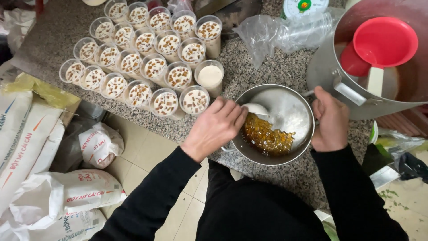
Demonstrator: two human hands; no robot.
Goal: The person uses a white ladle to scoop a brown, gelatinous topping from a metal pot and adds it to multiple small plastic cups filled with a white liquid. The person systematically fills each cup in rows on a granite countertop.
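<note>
We see a brushed-metal bowl (pixel 285 111), dull grey with a soft sheen, holding glossy amber jelly cubes (pixel 266 136) at the centre. At the upper right, the big pot (pixel 325 67) is matt steel, its red ladle (pixel 384 42) smooth plastic. The desk (pixel 53 40) is speckled, polished stone. Clear plastic cups (pixel 210 76) fill the upper left. Woven, matt sacks (pixel 84 189) lie lower left.

On the counter (pixel 267 67) a metal bowl (pixel 285 105) sits at the near edge with jelly cubes (pixel 267 136) and a spoon (pixel 255 108) in it. Rows of filled cups (pixel 147 58) stand to its left, a large pot (pixel 356 80) holding a ladle (pixel 383 44) to its right. Flour sacks (pixel 53 178) lie on the floor (pixel 142 151) below, left.
</note>
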